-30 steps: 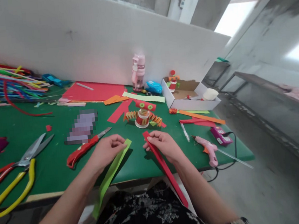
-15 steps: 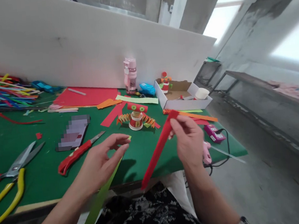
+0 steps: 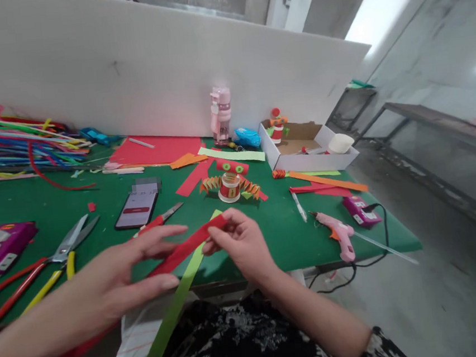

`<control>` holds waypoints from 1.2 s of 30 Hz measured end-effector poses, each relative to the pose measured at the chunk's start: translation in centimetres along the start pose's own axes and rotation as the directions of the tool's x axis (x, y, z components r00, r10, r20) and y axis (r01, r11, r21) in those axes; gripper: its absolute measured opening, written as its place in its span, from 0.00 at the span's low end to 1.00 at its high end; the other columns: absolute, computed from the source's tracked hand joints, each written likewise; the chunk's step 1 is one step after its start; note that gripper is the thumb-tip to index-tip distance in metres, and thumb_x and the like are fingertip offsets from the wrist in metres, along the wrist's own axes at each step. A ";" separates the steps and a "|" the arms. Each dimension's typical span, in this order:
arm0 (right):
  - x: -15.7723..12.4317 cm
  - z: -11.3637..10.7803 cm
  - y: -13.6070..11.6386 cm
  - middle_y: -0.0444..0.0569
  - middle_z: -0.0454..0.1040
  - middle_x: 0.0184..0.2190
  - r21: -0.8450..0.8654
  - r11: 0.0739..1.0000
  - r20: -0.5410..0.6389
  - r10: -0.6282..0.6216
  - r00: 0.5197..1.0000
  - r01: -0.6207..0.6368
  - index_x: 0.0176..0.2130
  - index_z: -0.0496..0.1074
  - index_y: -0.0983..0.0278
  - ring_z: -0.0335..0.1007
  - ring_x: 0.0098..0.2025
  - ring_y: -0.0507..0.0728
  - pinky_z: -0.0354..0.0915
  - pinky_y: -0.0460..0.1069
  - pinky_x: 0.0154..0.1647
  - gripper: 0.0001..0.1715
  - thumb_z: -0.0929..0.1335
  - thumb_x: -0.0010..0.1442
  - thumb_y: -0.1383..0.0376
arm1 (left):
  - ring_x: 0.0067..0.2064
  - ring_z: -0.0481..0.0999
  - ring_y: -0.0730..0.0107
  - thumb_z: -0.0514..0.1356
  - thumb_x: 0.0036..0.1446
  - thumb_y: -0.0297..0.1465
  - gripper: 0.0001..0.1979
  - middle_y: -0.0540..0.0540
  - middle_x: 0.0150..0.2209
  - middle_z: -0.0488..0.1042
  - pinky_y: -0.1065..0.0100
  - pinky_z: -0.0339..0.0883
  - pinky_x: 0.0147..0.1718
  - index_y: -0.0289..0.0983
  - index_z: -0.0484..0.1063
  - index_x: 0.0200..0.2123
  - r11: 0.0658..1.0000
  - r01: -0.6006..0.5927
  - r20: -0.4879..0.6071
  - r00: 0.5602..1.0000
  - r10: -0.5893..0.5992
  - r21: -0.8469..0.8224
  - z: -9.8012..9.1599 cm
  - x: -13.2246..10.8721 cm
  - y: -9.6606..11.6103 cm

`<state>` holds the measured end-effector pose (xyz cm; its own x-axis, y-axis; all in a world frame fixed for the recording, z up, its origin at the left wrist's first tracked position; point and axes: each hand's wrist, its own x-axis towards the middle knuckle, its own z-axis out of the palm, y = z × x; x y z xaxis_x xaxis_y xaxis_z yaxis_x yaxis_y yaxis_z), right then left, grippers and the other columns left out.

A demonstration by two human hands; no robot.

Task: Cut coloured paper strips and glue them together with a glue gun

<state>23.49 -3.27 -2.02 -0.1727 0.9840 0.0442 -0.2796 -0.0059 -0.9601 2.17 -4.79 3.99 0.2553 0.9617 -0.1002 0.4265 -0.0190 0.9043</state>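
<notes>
My right hand [image 3: 242,245] pinches the end of a red paper strip [image 3: 189,244], with a green paper strip [image 3: 182,296] crossing beneath it at the fingertips. The green strip hangs down toward my lap. My left hand [image 3: 133,273] has its thumb and fingers spread around the red strip, which runs between them toward the lower left; no grip on it shows. Just beyond the hands stands a paper figure [image 3: 229,188] with a red roll on top, green ring eyes and folded orange arms.
Scissors [image 3: 66,251], a red-handled knife [image 3: 158,221] and a phone [image 3: 138,205] lie left. A pink glue gun [image 3: 338,233] with a cord lies right. Behind are a pink bottle [image 3: 221,115], a white box [image 3: 303,161] and colourful pipe cleaners [image 3: 20,146].
My right hand has moved left and now holds both strips together. The left hand has let go of the green strip and opened around the red one. The view has shifted left.
</notes>
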 end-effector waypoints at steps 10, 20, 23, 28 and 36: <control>-0.3 -0.1 5.7 0.48 0.64 0.66 -0.529 0.221 0.848 0.180 0.499 0.820 0.60 0.68 0.55 0.56 0.67 0.64 0.53 0.61 0.67 0.26 0.71 0.63 0.63 | 0.25 0.72 0.74 0.63 0.52 0.48 0.16 0.52 0.27 0.75 0.76 0.68 0.24 0.41 0.72 0.29 0.995 0.039 -0.348 0.935 -0.070 -0.095 -2.2 0.7 -3.6; -2.0 -1.4 5.3 0.49 0.74 0.58 -0.666 -0.112 0.732 0.091 0.675 0.737 0.59 0.70 0.57 0.72 0.43 0.57 0.67 0.53 0.38 0.20 0.60 0.71 0.65 | 0.32 0.76 0.70 0.63 0.54 0.45 0.14 0.49 0.30 0.78 0.72 0.72 0.31 0.39 0.76 0.31 0.999 0.050 -0.297 0.954 -0.051 -0.009 -0.9 0.2 -3.1; -1.8 -3.6 5.3 0.56 0.72 0.59 -0.855 -0.173 0.495 0.001 0.869 0.488 0.61 0.68 0.62 0.72 0.45 0.61 0.68 0.56 0.41 0.23 0.60 0.70 0.70 | 0.29 0.76 0.71 0.63 0.51 0.45 0.14 0.49 0.28 0.78 0.72 0.73 0.29 0.39 0.76 0.29 0.999 0.043 -0.281 0.959 -0.045 -0.012 -0.8 0.3 -2.9; -1.5 -6.2 4.7 0.60 0.71 0.60 -0.945 -0.139 0.307 -0.079 0.948 0.295 0.60 0.70 0.66 0.68 0.56 0.67 0.65 0.62 0.55 0.26 0.65 0.68 0.56 | 0.25 0.76 0.72 0.65 0.46 0.47 0.16 0.49 0.26 0.77 0.72 0.73 0.23 0.39 0.75 0.27 0.977 0.132 -0.218 0.961 -0.168 -0.168 -0.3 0.4 -2.4; -1.6 -5.1 4.7 0.59 0.57 0.69 -0.937 0.006 0.348 0.086 0.934 0.348 0.68 0.57 0.71 0.51 0.70 0.70 0.53 0.66 0.69 0.42 0.63 0.67 0.47 | 0.24 0.74 0.73 0.67 0.50 0.40 0.12 0.49 0.28 0.77 0.73 0.73 0.23 0.37 0.73 0.31 0.883 0.149 -0.131 0.965 -0.229 -0.445 0.4 1.3 -3.6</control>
<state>27.24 -4.00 -8.04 -0.5134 0.8563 0.0552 0.8234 0.5097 -0.2495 1.32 -3.63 0.40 0.0352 0.9678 -0.2492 0.0283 0.2483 0.9683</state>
